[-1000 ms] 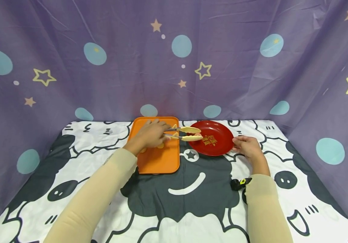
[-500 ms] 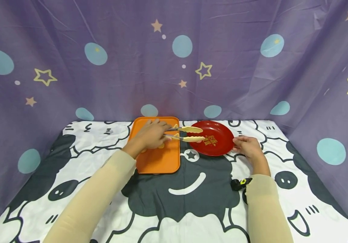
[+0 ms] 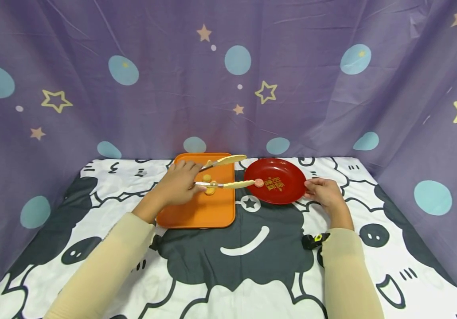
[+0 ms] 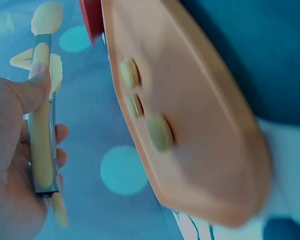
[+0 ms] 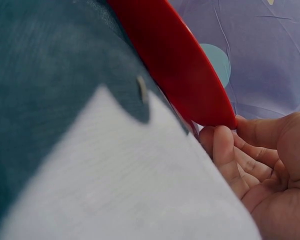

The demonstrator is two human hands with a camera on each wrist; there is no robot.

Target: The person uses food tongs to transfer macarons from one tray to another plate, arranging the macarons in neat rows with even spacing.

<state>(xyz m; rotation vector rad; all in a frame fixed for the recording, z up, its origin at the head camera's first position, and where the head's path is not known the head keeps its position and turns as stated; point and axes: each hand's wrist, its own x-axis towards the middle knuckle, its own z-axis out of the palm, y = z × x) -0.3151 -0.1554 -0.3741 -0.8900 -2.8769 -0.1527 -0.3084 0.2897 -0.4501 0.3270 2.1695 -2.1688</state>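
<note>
My left hand (image 3: 176, 184) holds a pair of tongs (image 3: 238, 184) with cream-coloured tips and metal arms. The tongs' arms are spread wide above the orange tray (image 3: 200, 217). A pink macaron (image 3: 259, 182) lies on the left side of the red plate (image 3: 290, 177), close to the lower tong tip; whether they touch I cannot tell. Beneath the tongs, several yellowish macarons (image 4: 161, 132) sit on the tray. On the plate's right side, my right hand (image 3: 326, 195) pinches the rim between thumb and fingers, as the right wrist view also shows.
A cloth (image 3: 240, 266) with a black-and-white cartoon print covers the table. Behind it hangs a purple curtain (image 3: 228, 110) with stars and blue ovals. The tray and plate stand side by side near the back edge.
My left hand has drawn back to the left and the tongs have spread apart, letting go of the pink macaron on the plate. The right hand has stayed at the rim.
</note>
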